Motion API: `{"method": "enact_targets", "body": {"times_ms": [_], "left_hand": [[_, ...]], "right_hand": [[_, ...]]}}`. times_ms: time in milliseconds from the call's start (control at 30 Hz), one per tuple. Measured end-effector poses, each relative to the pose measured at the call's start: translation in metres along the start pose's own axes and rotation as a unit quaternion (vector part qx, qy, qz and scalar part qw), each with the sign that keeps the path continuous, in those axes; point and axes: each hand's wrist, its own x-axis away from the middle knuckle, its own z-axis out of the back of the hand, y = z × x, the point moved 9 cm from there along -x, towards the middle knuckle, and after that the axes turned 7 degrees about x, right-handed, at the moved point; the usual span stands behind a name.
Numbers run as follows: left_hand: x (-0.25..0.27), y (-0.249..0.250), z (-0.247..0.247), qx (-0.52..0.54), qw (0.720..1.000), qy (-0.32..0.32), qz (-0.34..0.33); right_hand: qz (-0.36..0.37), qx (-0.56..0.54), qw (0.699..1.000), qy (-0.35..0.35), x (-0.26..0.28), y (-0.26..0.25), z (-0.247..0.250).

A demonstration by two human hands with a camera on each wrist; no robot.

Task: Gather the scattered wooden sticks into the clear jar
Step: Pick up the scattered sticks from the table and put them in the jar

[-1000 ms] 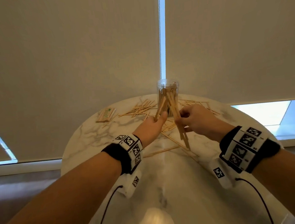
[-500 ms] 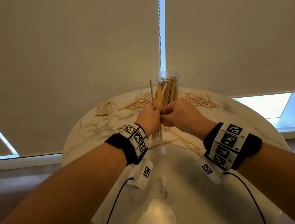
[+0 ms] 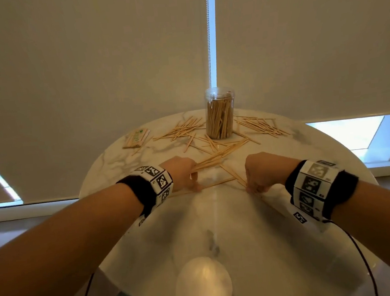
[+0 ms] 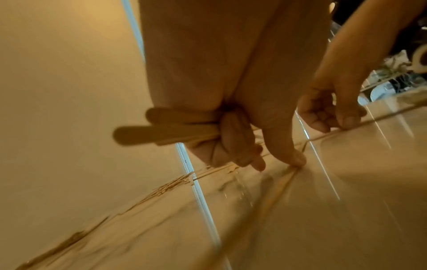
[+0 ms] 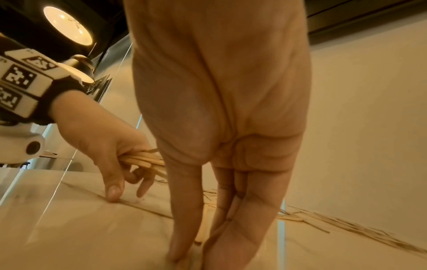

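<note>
On the near half of the round marble table (image 3: 220, 228), well in front of the clear jar (image 3: 220, 112), both hands are down at the surface. L hand (image 3: 182, 172) has its lower fingers curled round a bundle of flat wooden sticks (image 3: 211, 160); the bundle points away toward the jar, w/ its rounded ends sticking out behind the fist in the left wrist view (image 4: 161, 127). At the same time the L thumb tip (image 4: 297, 160) presses on a single stick (image 3: 218, 183) that lies flat on the marble, and the index finger is extended just beside it, not quite at the surface. R hand (image 3: 262, 172), to the right of the L one and apart from it, has its fingers pointing down, fingertips (image 5: 180, 255) touching the table at the near end of some loose sticks (image 3: 233, 174); whether they already pinch a stick I cannot tell, the tips are blurred. Both wrists wear black bands w/ printed marker squares.

Farther, around the jar, scattered sticks lie in three groups: one pile left of it (image 3: 183, 130), one right of it (image 3: 260, 124), and some directly in front (image 3: 212, 144). The jar stands upright near the far edge, lid off, approx. full of sticks standing on end. Far left of the jar lies a small packet of sticks (image 3: 136, 138). Behind the table hang beige roller blinds (image 3: 87, 62).
</note>
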Motion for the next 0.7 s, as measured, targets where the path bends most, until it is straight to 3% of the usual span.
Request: {"method": "enact_targets", "body": {"times_ms": [200, 367, 567, 700], "left_hand": [[0.002, 0.025, -0.001, -0.052, 0.996, 0.027, -0.060], [-0.004, 0.035, -0.013, -0.111, 0.993, 0.001, -0.040], [-0.006, 0.038, -0.016, -0.107, 0.993, 0.001, -0.041], [-0.010, 0.027, -0.004, -0.032, 0.999, 0.012, -0.017]], "right_hand": [[-0.019, -0.054, 0.997, -0.048, -0.002, 0.002, -0.007], [-0.026, -0.030, 0.999, -0.027, 0.003, 0.003, -0.009], [-0.032, -0.048, 0.998, -0.027, 0.007, 0.010, -0.010], [-0.048, -0.066, 0.996, -0.034, 0.012, 0.017, -0.011]]}}
